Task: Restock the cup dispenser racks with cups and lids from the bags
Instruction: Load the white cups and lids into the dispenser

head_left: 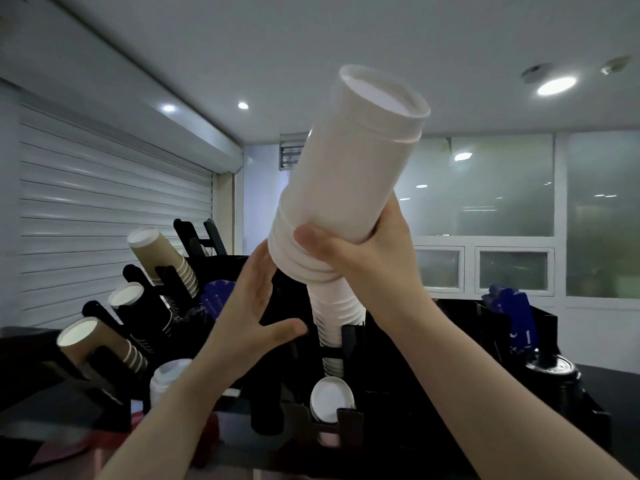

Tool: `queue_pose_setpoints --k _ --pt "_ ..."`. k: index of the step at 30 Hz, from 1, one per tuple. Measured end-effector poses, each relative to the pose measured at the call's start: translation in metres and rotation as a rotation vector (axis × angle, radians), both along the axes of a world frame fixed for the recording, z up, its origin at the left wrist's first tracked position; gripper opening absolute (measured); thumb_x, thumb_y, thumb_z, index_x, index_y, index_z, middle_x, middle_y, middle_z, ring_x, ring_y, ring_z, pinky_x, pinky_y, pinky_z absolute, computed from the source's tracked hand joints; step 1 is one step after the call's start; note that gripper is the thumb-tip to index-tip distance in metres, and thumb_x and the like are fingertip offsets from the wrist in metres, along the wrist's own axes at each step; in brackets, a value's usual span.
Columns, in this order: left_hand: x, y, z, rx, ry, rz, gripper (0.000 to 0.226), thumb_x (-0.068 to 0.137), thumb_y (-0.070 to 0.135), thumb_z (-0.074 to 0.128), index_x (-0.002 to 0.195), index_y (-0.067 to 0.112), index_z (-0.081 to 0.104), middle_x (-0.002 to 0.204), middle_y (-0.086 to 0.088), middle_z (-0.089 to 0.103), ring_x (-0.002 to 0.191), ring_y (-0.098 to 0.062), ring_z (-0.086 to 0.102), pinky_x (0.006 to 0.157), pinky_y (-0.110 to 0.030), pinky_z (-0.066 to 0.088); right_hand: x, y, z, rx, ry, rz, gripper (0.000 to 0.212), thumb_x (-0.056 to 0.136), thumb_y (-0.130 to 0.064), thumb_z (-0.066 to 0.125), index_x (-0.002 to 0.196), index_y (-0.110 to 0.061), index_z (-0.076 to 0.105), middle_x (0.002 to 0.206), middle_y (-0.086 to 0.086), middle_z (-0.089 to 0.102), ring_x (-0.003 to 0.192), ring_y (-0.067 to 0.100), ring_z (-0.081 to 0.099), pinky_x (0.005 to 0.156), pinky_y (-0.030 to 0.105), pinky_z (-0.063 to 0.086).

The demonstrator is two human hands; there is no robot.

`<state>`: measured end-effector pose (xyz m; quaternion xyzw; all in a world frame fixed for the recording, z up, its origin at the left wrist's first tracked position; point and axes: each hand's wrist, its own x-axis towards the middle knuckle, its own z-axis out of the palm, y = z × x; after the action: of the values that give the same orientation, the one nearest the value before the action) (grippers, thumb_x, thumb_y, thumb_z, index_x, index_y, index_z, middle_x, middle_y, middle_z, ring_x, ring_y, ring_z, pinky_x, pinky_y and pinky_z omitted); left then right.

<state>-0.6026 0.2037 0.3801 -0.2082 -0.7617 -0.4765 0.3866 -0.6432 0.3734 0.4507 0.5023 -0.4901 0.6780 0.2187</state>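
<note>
The right hand [349, 249] grips a tall stack of white cups [349, 161] near its lower end, thumb across the front and fingers curled round the back. The stack is raised and tilted, its open mouth pointing up and to the right, toward the ceiling. The left hand [249, 306] is open, fingers straight and close together and thumb spread. Its palm faces the stack's ridged lower end, and the fingertips are at that edge — whether they actually touch cannot be told.

Below the gripped stack, a narrower column of white cups [334, 320] runs down into a slot of the black dispenser rack [349, 341]; whether the two are joined is not clear. Just under that slot a stack of white lids [330, 398] leans in a lower holder.

To the left, the rack holds slanted rows of brown paper cups [162, 258] and black cups [138, 306] — all mouths tipped outward. Behind them is a closed roller shutter [104, 202].
</note>
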Motion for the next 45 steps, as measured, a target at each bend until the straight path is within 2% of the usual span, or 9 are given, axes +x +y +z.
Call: queue_pose_setpoints --k 4,10,18,23,26,29,36,40,45 --pt "0.03 0.015 -0.008 -0.037 0.068 -0.014 0.117 0.06 0.056 0.081 0.15 0.02 0.015 0.151 0.0 0.035 0.138 -0.021 0.034 0.109 -0.046 0.031 0.0 -0.001 -0.031 0.162 -0.041 0.12 0.075 0.056 -0.038 0.083 0.121 -0.016 0.053 0.107 0.001 0.069 0.098 0.017 0.067 0.079 0.037 0.056" --pt "0.024 0.018 -0.029 -0.016 0.014 0.091 0.083 0.062 0.023 0.083 0.134 0.034 0.042 0.122 0.008 0.062 0.112 -0.012 0.06 0.084 -0.017 0.049 -0.005 0.004 -0.058 0.25 -0.074 0.123 0.049 0.07 -0.049 0.071 0.111 -0.028 0.055 0.1 -0.019 0.068 0.093 -0.001 0.065 0.07 0.013 0.05" --pt "-0.006 0.0 -0.061 -0.159 -0.189 0.137 0.087 0.065 0.027 0.083 0.138 0.042 0.038 0.129 0.017 0.057 0.12 -0.005 0.054 0.101 -0.034 0.045 -0.03 0.02 -0.076 0.408 -0.061 -0.088 0.075 0.058 -0.036 0.078 0.122 -0.053 0.041 0.112 -0.021 0.061 0.103 0.004 0.062 0.081 0.029 0.056" --pt "-0.013 -0.013 -0.076 -0.074 -0.171 0.202 0.062 0.076 0.049 0.064 0.134 0.031 0.046 0.131 0.015 0.056 0.124 -0.002 0.048 0.107 -0.035 0.039 -0.04 0.009 -0.099 0.544 0.054 -0.296 0.092 0.059 -0.039 0.076 0.132 -0.063 0.025 0.12 -0.03 0.053 0.11 -0.004 0.052 0.089 0.022 0.048" --pt "-0.017 -0.02 -0.073 0.015 -0.161 0.248 0.044 0.088 0.034 0.06 0.13 0.028 0.048 0.131 0.009 0.056 0.123 0.0 0.049 0.108 -0.039 0.038 -0.051 0.003 -0.111 0.639 0.109 -0.36 0.093 0.063 -0.038 0.075 0.134 -0.063 0.02 0.124 -0.024 0.049 0.113 -0.001 0.048 0.091 0.023 0.044" --pt "-0.02 -0.028 -0.075 0.015 -0.152 0.289 0.04 0.093 0.013 0.056 0.126 0.035 0.048 0.128 0.015 0.056 0.122 0.005 0.048 0.109 -0.032 0.036 -0.062 0.002 -0.124 0.75 0.134 -0.425 0.09 0.064 -0.034 0.078 0.132 -0.058 0.024 0.129 -0.021 0.046 0.117 0.005 0.046 0.092 0.027 0.043" --pt "-0.03 -0.035 -0.08 -0.002 -0.153 0.319 0.041 0.093 0.013 0.056 0.129 0.032 0.049 0.127 0.018 0.056 0.121 0.007 0.047 0.108 -0.024 0.034 -0.066 -0.001 -0.126 0.889 0.332 -0.594 0.074 0.072 -0.042 0.071 0.137 -0.039 0.035 0.135 -0.021 0.037 0.117 0.008 0.043 0.086 0.032 0.048" --pt "-0.034 -0.037 -0.082 0.008 -0.122 0.327 0.042 0.093 0.013 0.056 0.129 0.032 0.05 0.126 0.018 0.058 0.121 0.005 0.048 0.107 -0.026 0.034 -0.066 0.004 -0.127 0.904 0.317 -0.577 0.044 0.074 -0.051 0.071 0.114 -0.035 0.06 0.12 -0.025 0.045 0.105 0.002 0.049 0.081 0.021 0.046" --pt "-0.042 -0.033 -0.084 0.027 -0.082 0.33 0.047 0.09 0.013 0.061 0.123 0.045 0.048 0.127 0.021 0.056 0.122 0.005 0.047 0.106 -0.027 0.036 -0.068 0.009 -0.12 0.843 0.261 -0.531 0.03 0.068 -0.055 0.07 0.091 -0.035 0.067 0.098 -0.021 0.058 0.088 -0.001 0.055 0.074 0.02 0.047"
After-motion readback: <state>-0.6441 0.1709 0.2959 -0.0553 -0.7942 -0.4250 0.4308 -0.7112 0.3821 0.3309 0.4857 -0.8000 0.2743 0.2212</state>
